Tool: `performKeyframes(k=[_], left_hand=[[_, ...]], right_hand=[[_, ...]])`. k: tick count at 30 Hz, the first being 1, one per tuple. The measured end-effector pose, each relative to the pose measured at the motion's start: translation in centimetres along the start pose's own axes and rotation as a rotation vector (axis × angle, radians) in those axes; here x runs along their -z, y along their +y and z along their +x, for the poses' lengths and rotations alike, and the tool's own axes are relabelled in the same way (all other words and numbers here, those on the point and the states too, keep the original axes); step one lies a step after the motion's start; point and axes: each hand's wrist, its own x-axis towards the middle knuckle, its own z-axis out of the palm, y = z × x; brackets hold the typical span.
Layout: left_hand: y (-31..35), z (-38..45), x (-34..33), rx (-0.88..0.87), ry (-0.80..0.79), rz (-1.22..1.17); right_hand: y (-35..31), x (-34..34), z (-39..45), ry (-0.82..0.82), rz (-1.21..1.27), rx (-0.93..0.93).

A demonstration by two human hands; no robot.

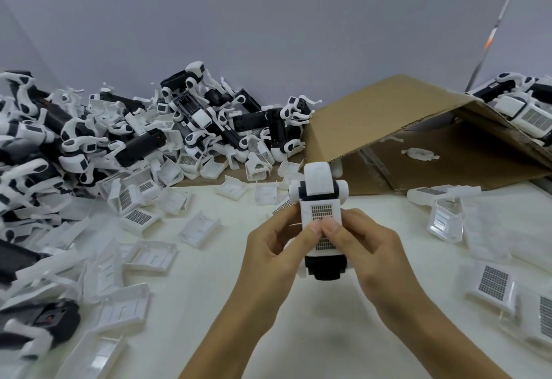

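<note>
While hovering over white tabletop (209, 304), gripping white-and-black plastic toy body (319, 181) from both sides: left hand (268, 256) grip and right hand (373, 256) grip curling round it, thumbs pressing its grey grid sticker (322, 210). Brown cardboard box (373, 116) lying tipped just behind.

Soft, even overhead light, faint shadow under the forearms, wide-angle bending at the edges, slight overall blur.

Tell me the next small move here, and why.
Probably slide both thumbs outward along the grid panel to press it flat onto the toy. The left hand and right hand grip the toy, and the thumbs meet at the panel's middle, leaving its upper and lower parts untouched.
</note>
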Motion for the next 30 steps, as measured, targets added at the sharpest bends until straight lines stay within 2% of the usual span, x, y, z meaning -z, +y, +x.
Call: performKeyframes(k=[3,5,10,12,15,17,19,23,25,28,30], left_hand=[[0.0,0.0,0.1,-0.071,-0.011,0.001],[0.0,0.1,0.0,-0.048,-0.011,-0.018],[-1.0,0.4,-0.1,0.034,-0.037,0.037],[-1.5,0.7,0.1,-0.025,0.081,0.082],[-2.3,1.6,1.9,-0.099,0.458,0.227],[-2.8,2.3,3.5,-0.099,0.568,0.304],[-3.5,3.0,4.4,-0.042,0.456,0.427],[-4.9,3.9,4.4,-0.019,0.109,0.905],[-5.0,3.8,4.3,-0.013,0.096,0.926],[-4.4,3.6,4.4,-0.002,0.186,0.734],[-4.2,3.6,4.4,0.010,0.222,0.694]], right_hand=[[0.0,0.4,0.0,0.018,-0.024,0.037],[0.0,0.6,0.1,0.025,0.001,0.027],[-0.1,0.2,0.5,0.101,0.157,-0.172],[-0.2,0.7,1.0,0.236,0.200,-0.283],[0.2,2.6,1.9,0.483,0.162,-0.422],[0.7,3.7,2.1,0.586,0.168,-0.474],[1.0,4.0,2.2,0.591,0.177,-0.518],[1.6,3.8,2.2,0.500,0.121,-0.568],[1.8,3.7,2.2,0.452,0.087,-0.562],[1.1,3.6,2.1,0.380,0.058,-0.601],[0.1,3.6,1.9,0.304,0.054,-0.624]])
